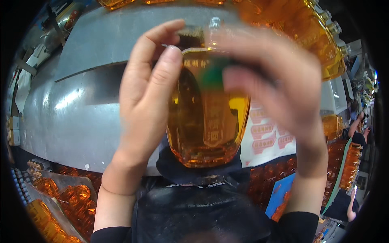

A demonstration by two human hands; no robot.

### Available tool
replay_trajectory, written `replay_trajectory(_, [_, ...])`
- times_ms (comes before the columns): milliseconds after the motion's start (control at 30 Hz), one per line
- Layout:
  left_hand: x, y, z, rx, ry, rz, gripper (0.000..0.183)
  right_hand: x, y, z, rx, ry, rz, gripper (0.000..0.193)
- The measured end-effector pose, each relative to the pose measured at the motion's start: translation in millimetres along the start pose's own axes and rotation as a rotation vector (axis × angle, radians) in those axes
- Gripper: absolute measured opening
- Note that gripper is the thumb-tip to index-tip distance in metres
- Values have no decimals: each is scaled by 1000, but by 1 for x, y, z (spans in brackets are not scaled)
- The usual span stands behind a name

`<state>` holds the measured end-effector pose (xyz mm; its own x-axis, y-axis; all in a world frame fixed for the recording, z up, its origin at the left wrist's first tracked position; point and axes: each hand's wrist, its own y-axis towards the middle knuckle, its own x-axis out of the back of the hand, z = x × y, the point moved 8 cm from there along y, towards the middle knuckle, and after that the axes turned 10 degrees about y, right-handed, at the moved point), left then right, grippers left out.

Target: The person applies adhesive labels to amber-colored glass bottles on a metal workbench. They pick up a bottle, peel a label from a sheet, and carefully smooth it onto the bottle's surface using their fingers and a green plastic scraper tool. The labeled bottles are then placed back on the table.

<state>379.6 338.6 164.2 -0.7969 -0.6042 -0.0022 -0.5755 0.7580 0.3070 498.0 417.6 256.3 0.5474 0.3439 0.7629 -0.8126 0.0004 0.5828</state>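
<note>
A flat, rounded bottle of amber glass or liquid (184, 137) is in front of me over the table edge, its front bearing gold lettering and a tall framed panel. Its clear neck (214, 24) points away from me. My left hand (152, 77) is closed at the bottle's upper left shoulder, thumb along the edge and fingers curled toward the neck. My right hand (279, 77), smeared by motion, is over the upper right of the bottle. Its fingers are closed on a small green object (213, 75), too blurred to name, against the bottle's front.
A grey metal table (81, 117) spreads out to the left. A sheet of red-and-gold labels (263, 133) lies right of the bottle. Amber bottles stand in a group (332, 52) at the far right; more fill a bin (69, 194) at lower left. Other people (342, 206) are at the right.
</note>
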Motion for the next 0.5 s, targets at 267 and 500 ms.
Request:
replay_trajectory(267, [44,-27,-3,-58,209,-72,43,-55,-56,92,0,3,431,19])
replay_trajectory(500, [19,-21,-26,-206,442,85,45,10,-33,26,65,-21,-93,22])
